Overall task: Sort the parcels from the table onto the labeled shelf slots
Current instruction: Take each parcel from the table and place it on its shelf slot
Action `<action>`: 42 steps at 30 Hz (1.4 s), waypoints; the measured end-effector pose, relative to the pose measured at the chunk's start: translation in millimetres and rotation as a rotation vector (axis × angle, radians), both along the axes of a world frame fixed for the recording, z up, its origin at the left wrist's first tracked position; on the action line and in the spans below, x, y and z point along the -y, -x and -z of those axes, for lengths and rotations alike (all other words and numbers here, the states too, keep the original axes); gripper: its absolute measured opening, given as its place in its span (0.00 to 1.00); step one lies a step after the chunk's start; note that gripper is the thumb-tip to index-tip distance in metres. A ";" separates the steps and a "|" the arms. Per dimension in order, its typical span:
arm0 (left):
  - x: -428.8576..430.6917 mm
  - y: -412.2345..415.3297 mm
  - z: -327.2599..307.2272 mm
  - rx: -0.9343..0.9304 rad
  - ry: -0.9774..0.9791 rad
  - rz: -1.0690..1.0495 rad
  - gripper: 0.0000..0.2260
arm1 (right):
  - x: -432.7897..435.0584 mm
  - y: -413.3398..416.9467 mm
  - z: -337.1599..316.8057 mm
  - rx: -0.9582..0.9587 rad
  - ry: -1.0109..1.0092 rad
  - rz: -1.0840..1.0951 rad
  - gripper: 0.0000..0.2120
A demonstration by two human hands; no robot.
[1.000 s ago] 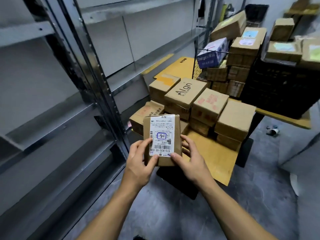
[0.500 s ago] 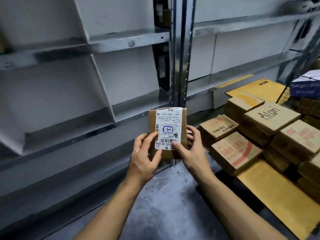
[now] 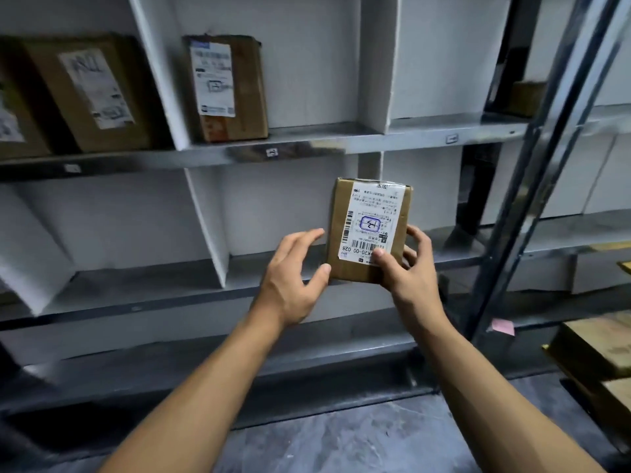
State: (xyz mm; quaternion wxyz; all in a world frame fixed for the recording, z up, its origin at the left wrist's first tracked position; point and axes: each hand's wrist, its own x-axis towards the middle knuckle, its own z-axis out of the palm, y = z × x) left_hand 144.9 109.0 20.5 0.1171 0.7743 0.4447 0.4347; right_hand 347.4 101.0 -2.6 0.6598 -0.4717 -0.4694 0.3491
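Head view: parcel upright, label upside-down

Grey concrete floor, white back wall (dimly lit), dark steel upright

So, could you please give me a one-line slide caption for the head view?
Right hand holds a labelled parcel up to the shelf, left hand beside it.

One parcel is held by two hands; three parcels are seen shelved above.
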 end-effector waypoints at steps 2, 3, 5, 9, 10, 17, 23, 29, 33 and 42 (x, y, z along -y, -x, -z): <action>-7.1 27.1 -8.7 -0.030 -0.026 -0.020 0.23 | -15.2 19.1 -7.3 -0.026 -0.027 -0.024 0.26; -11.1 38.8 -12.8 -0.050 -0.037 -0.027 0.23 | -22.6 26.7 -11.0 -0.035 -0.036 -0.033 0.26; -20.9 58.8 -20.9 -0.108 -0.034 -0.059 0.22 | -35.6 38.6 -20.4 -0.037 -0.050 -0.051 0.26; -48.4 82.5 -38.8 -0.313 -0.038 -0.142 0.21 | -56.5 48.2 -42.9 -0.024 -0.095 -0.049 0.25; -55.1 84.9 -44.4 -0.380 -0.024 -0.160 0.21 | -62.0 48.7 -47.8 -0.023 -0.108 -0.044 0.25; -95.2 80.6 -90.5 -0.661 -0.015 -0.255 0.23 | -111.5 48.4 -89.2 0.024 -0.189 0.019 0.27; -136.1 67.2 -122.4 -0.645 -0.101 -0.319 0.24 | -170.7 38.3 -139.8 0.109 -0.295 0.060 0.26; -181.3 52.6 -142.5 -0.625 -0.158 -0.360 0.23 | -237.0 24.4 -172.0 0.191 -0.311 0.066 0.27; -210.7 45.4 -148.4 -0.608 -0.167 -0.398 0.23 | -273.2 18.0 -179.3 0.260 -0.284 0.071 0.27; -254.7 29.7 -140.3 -0.539 -0.156 -0.425 0.21 | -328.1 11.4 -173.9 0.382 -0.205 0.017 0.29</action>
